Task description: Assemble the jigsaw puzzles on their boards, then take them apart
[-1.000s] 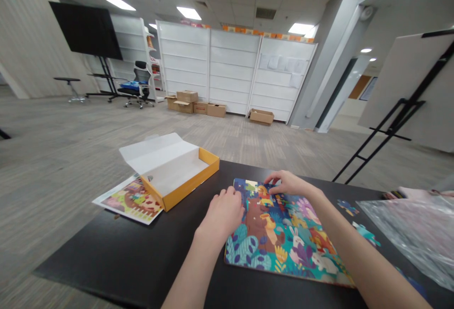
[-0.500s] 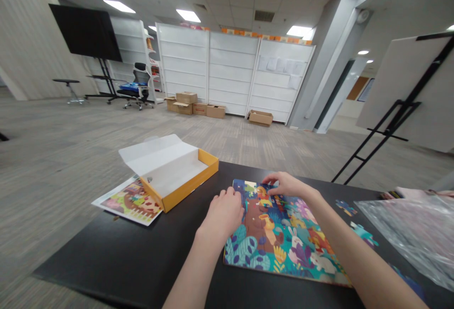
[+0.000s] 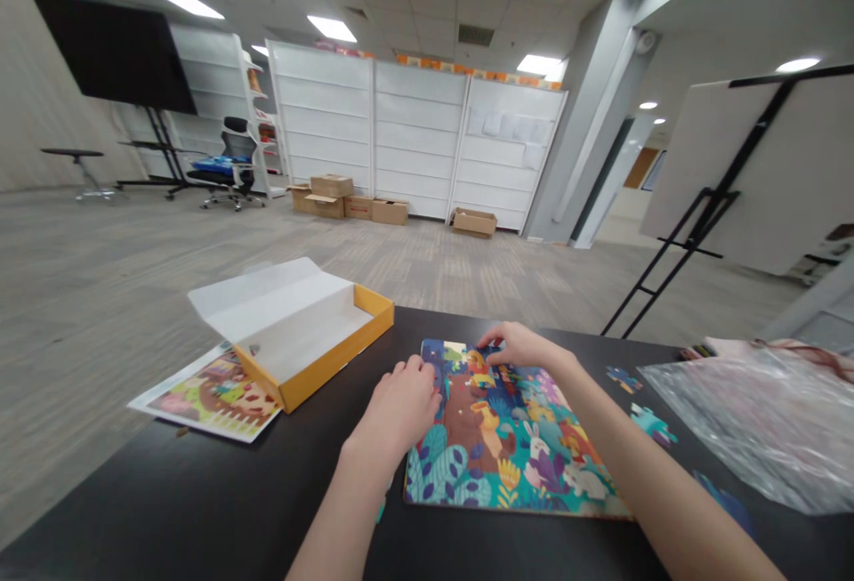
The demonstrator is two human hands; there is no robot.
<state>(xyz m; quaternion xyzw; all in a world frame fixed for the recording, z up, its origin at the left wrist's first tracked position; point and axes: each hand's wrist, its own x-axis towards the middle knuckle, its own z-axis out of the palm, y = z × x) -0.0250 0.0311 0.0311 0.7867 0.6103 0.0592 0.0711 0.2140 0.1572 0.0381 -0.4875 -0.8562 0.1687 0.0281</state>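
Observation:
A colourful jigsaw puzzle (image 3: 460,483) with animals and plants lies on the black table in front of me. My left hand (image 3: 406,399) rests on its upper left edge, palm down, fingers loosely bent and lying on the pieces. Over the puzzle's top part, my right hand (image 3: 524,348) has thumb and fingers bent around a puzzle piece (image 3: 478,360) with orange and yellow on it; the fingers partly cover it. A pale gap (image 3: 455,351) shows near the top left corner. Loose puzzle pieces (image 3: 652,423) lie right of my right forearm, one of them a blue piece (image 3: 624,378).
An opened yellow box (image 3: 337,350) with a white inside stands at the left, partly over a printed picture sheet (image 3: 217,390). Clear plastic wrapping (image 3: 753,412) lies at the right of the black table (image 3: 166,510). Beyond are an easel board (image 3: 713,172) and cardboard boxes (image 3: 473,222).
The view has turned slightly to the right, so everything appears shifted left. Both hands keep nearly the same places on the puzzle. A small teal bit now shows beside my left forearm.

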